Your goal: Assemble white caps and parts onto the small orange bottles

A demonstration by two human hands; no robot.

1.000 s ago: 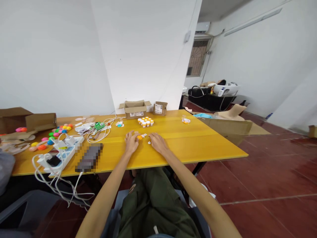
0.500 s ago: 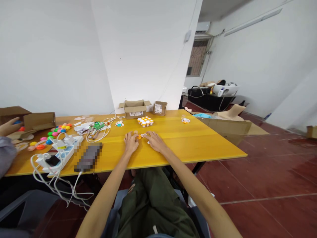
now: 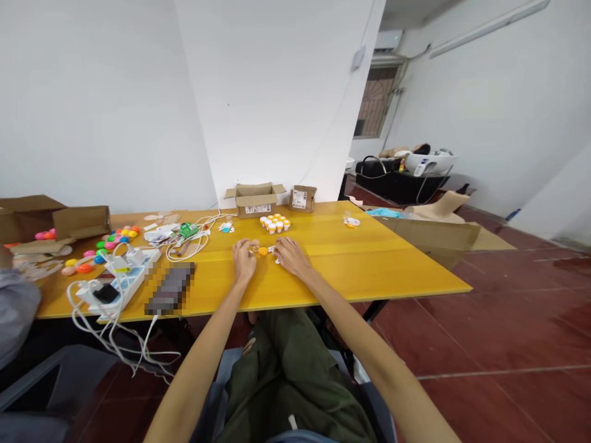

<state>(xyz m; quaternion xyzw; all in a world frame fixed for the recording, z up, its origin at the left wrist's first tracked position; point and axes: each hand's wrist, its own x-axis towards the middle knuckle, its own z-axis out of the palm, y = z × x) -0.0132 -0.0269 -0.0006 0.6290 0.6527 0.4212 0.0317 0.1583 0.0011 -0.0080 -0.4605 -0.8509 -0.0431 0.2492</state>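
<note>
Both my hands rest on the yellow table [image 3: 369, 264], close together. My left hand [image 3: 244, 258] is curled, and its fingertips pinch a small orange part [image 3: 263, 251]. My right hand [image 3: 290, 255] reaches in from the right. Its fingertips are pressed together on a tiny white piece right beside the orange part, too small to name. Just beyond my hands stands a cluster of several small orange-and-white parts [image 3: 274, 224].
Two cardboard boxes [image 3: 255, 198] [image 3: 302, 198] stand at the table's far edge. To the left lie a power strip with white cables [image 3: 122, 280], a blurred-out phone [image 3: 170, 288], several coloured balls [image 3: 115, 237] and another box [image 3: 78, 220]. Another person's grey sleeve [image 3: 16, 314] shows at far left.
My right hand has moved left, up to the orange part. The other person's hand seen at the far-left box half a second ago has withdrawn. The camera has shifted slightly.
</note>
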